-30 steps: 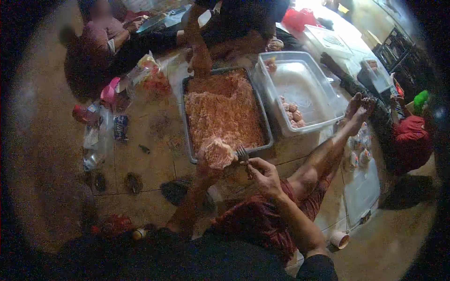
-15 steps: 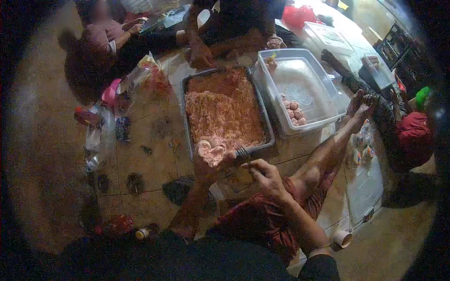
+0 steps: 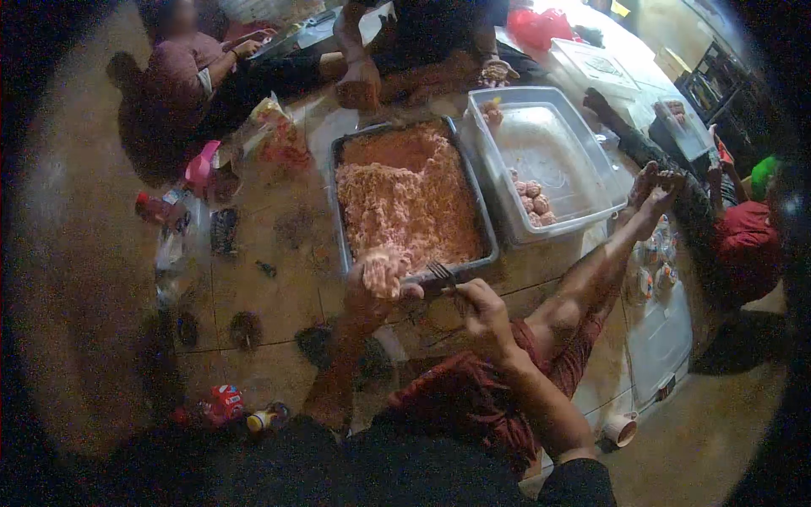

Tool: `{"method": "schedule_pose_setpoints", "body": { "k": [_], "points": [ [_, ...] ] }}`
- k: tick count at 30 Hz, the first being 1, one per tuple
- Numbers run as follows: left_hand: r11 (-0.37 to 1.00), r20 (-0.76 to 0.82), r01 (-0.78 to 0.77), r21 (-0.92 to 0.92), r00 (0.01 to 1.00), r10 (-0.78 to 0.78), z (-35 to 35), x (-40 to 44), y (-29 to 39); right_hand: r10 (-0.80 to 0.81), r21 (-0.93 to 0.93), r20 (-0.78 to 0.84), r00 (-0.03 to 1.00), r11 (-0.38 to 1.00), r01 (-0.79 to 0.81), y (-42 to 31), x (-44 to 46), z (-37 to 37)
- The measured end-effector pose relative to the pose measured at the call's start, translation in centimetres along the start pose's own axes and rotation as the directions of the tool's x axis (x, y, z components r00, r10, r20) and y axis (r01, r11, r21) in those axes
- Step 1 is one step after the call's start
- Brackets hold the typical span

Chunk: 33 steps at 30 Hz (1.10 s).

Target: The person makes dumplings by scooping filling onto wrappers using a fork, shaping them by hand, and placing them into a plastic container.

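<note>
My left hand (image 3: 365,306) cups a lump of pink minced mixture (image 3: 383,272) over the near left corner of a dark tray (image 3: 487,232). Its thumb sticks out to the right, below the lump. In my right hand (image 3: 485,314) is a fork (image 3: 438,270), gripped by the handle, its tines pointing up and left, apart from the lump. The tray is filled with the same pinkish mixture (image 3: 405,198), dug lower at the far end.
Right of the tray stands a clear plastic tub (image 3: 564,221) with several pink balls (image 3: 532,201) inside. Beyond sits a person whose hand (image 3: 497,73) bears some mixture. Other people sit far left and right. Bottles (image 3: 267,417) and a cup (image 3: 620,429) lie on the tiled floor.
The lump in my left hand was spread with a hollow and a paler piece showing; now it looks more gathered. My right hand and fork have shifted slightly.
</note>
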<state>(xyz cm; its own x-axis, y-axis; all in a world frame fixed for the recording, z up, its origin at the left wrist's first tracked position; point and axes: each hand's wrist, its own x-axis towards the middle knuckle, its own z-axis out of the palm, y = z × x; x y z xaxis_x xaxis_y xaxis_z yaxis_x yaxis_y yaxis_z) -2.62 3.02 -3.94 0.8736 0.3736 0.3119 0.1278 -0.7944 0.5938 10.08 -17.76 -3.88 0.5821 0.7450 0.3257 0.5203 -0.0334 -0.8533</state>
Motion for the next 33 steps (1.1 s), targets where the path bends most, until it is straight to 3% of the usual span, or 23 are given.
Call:
{"method": "schedule_pose_setpoints", "body": {
  "k": [1,3,5,6,9,12,14,18,19,20,22,23,24,26,27,28,29,31,33],
  "points": [
    [0.962,-0.078,-0.048,-0.267,0.997,0.028,0.5,0.1,-0.8,0.044,0.091,0.065,0.997,0.995,-0.050,0.6,-0.4,0.2],
    [0.853,-0.161,-0.114,-0.509,0.986,0.036,0.9,0.0,-1.0,0.080,0.178,0.132,0.988,0.979,-0.103,0.9,-0.9,0.6],
    [0.706,-0.255,-0.092,-0.703,0.958,-0.130,-0.6,0.9,2.3,0.282,0.341,0.274,0.919,0.865,-0.367,0.4,-1.4,1.1],
    [0.645,-0.279,-0.095,-0.759,0.942,-0.189,-1.0,1.0,2.9,0.283,0.340,0.276,0.919,0.865,-0.369,0.6,-1.8,1.5],
    [0.808,-0.090,-0.010,-0.589,0.995,-0.054,-1.6,0.2,0.5,0.282,0.434,0.291,0.914,0.813,-0.389,2.0,-2.6,3.0],
    [0.928,-0.084,0.136,-0.346,0.981,-0.175,-0.6,-0.1,-0.9,0.297,0.480,0.330,0.896,0.765,-0.430,2.1,-2.9,3.5],
    [0.831,-0.113,0.039,-0.555,0.986,-0.122,1.3,-0.2,-0.7,0.061,0.379,0.215,0.975,0.915,-0.140,1.3,-2.6,3.5],
    [0.583,-0.176,-0.109,-0.805,0.983,-0.059,5.2,-1.3,-1.4,-0.016,0.300,0.097,0.995,0.954,-0.014,0.0,-2.1,4.5],
    [0.596,-0.120,-0.022,-0.803,0.985,-0.124,4.9,-1.3,-1.9,0.011,0.170,0.072,0.997,0.985,-0.023,-0.3,-2.0,4.4],
    [0.721,-0.207,-0.048,-0.692,0.969,-0.134,4.9,-1.8,-1.9,0.033,0.041,0.044,0.999,0.999,-0.034,-0.6,-1.8,4.3],
    [0.912,-0.375,-0.019,-0.410,0.915,-0.149,0.0,0.6,4.2,0.103,0.031,0.091,0.990,0.994,-0.106,-1.6,-1.6,2.7],
    [0.724,-0.243,0.076,-0.686,0.914,-0.326,-0.6,0.8,4.2,0.179,0.011,0.138,0.974,0.983,-0.183,-1.7,-1.7,2.0],
    [0.446,-0.062,0.167,-0.879,0.889,-0.454,-1.0,0.8,3.9,0.180,0.013,0.142,0.973,0.983,-0.184,-1.4,-1.9,1.6],
    [-0.190,0.126,0.043,-0.981,0.886,-0.446,1.1,-1.0,-2.2,0.152,0.159,0.102,0.983,0.973,-0.167,-1.0,-2.4,1.1],
    [-0.001,0.101,0.109,-0.994,0.913,-0.394,0.0,-0.7,-1.5,0.153,0.159,0.102,0.983,0.973,-0.168,-1.0,-2.5,1.2],
    [0.325,0.050,0.166,-0.931,0.940,-0.337,-1.7,-0.2,0.8,0.213,0.269,0.143,0.967,0.931,-0.245,-1.1,-2.7,1.4],
    [0.535,0.031,0.187,-0.824,0.957,-0.287,-2.8,0.3,2.7,0.265,0.372,0.189,0.946,0.872,-0.318,-1.1,-2.8,1.6],
    [0.644,-0.004,0.141,-0.752,0.976,-0.219,-3.0,0.9,4.0,0.186,0.405,0.203,0.961,0.878,-0.255,0.6,-3.4,2.8],
    [0.596,-0.032,0.047,-0.802,0.992,-0.121,-2.1,1.3,4.5,0.107,0.436,0.209,0.972,0.880,-0.190,1.3,-3.7,3.3]
  ]
}}
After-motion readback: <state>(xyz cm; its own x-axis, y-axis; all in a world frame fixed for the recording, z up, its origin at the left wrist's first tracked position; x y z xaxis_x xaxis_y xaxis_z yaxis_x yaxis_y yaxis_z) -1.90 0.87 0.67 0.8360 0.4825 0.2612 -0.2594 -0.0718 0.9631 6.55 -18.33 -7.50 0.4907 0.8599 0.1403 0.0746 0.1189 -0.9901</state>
